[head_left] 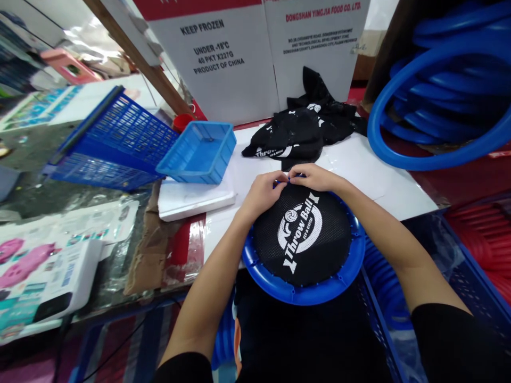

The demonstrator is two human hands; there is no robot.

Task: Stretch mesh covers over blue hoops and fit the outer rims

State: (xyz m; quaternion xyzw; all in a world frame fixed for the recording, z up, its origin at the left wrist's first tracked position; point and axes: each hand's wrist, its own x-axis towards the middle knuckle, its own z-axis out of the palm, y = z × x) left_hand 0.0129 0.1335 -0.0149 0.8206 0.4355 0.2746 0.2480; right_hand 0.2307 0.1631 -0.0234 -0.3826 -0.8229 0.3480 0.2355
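Note:
A round Throw Ball disc, black mesh with white print inside a blue plastic ring, lies flat before me and overhangs the table's near edge. My left hand pinches its far rim, thumb and fingertips together. Right beside it, my right hand pinches the same stretch of rim, the fingertips of both hands almost meeting. The small part of mesh and ring between the fingertips is mostly hidden. Just beyond the hands lies a heap of black printed mesh covers.
Blue rings fill a box at right. A blue tray rests on a white foam slab beside a tilted blue basket. White cartons stand behind. Red rings lie in a crate at lower right.

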